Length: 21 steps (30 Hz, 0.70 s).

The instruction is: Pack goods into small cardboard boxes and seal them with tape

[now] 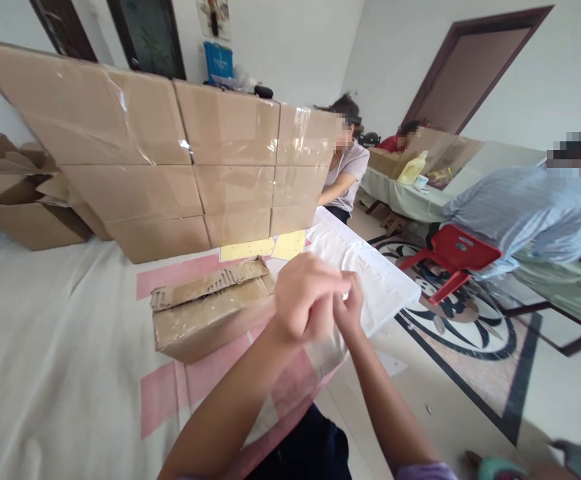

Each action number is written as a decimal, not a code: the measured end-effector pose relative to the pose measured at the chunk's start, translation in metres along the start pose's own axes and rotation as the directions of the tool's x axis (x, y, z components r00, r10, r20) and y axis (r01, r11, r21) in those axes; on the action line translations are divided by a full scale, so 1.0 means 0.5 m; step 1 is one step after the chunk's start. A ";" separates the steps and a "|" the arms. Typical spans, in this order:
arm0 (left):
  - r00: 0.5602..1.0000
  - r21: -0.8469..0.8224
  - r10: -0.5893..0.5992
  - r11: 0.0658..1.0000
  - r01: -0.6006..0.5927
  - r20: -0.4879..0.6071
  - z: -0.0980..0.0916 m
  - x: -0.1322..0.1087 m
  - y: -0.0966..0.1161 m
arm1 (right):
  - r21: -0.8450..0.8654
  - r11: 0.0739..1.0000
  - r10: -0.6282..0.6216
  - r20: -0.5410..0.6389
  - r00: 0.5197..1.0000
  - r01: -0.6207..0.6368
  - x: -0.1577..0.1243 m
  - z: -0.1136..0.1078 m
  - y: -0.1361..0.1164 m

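Observation:
My left hand point(304, 300) is raised over the table's near edge, its fingers curled in and the back of it toward me. Close against it is my right hand point(351, 301), also closed, with the fingertips meeting the left ones. A tiny pale spot shows between the fingers, too small and blurred to name. Just left of my hands a small cardboard box point(210, 323) lies on the cloth, its torn top flap point(210, 283) facing up.
A tall wall of joined cardboard boxes point(230, 163) stands across the table. Yellow sheets point(247, 251) lie at its foot. Open cartons point(35, 207) are at left. Another person point(345, 170) sits behind the wall; one in a striped shirt point(515, 203) sits on a red chair point(460, 250).

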<state>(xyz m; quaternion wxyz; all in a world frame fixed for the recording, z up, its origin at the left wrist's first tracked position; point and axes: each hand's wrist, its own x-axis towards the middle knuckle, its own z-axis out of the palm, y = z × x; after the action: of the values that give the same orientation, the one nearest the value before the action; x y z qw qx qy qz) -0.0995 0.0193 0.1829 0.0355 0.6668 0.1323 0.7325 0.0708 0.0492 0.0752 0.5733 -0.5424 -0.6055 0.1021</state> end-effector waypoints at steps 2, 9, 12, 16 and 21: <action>0.989 -0.043 -0.124 0.991 0.127 0.077 0.081 -0.060 -0.079 | -0.055 0.993 0.097 -0.047 0.994 -0.100 0.012 -0.053 0.034; 0.595 0.511 -0.647 0.754 0.412 0.476 0.190 -0.309 -0.189 | -0.136 0.861 0.507 0.139 0.851 -0.490 0.059 -0.110 0.134; 0.532 0.571 -0.655 0.746 0.343 0.537 0.180 -0.315 -0.199 | -0.175 0.822 0.569 0.227 0.790 -0.542 0.082 -0.093 0.145; 0.499 0.586 -0.656 0.746 0.314 0.567 0.172 -0.309 -0.212 | -0.227 0.789 0.614 0.298 0.731 -0.570 0.107 -0.075 0.147; 0.476 0.601 -0.676 0.730 0.325 0.563 0.173 -0.317 -0.216 | -0.266 0.738 0.673 0.345 0.654 -0.620 0.116 -0.069 0.145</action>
<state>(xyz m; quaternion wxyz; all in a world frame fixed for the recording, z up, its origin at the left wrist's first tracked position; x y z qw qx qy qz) -0.0103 0.0995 0.0102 0.1633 0.8266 0.4508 0.2947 0.1519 0.1049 0.0661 0.3199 -0.7218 -0.4855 0.3755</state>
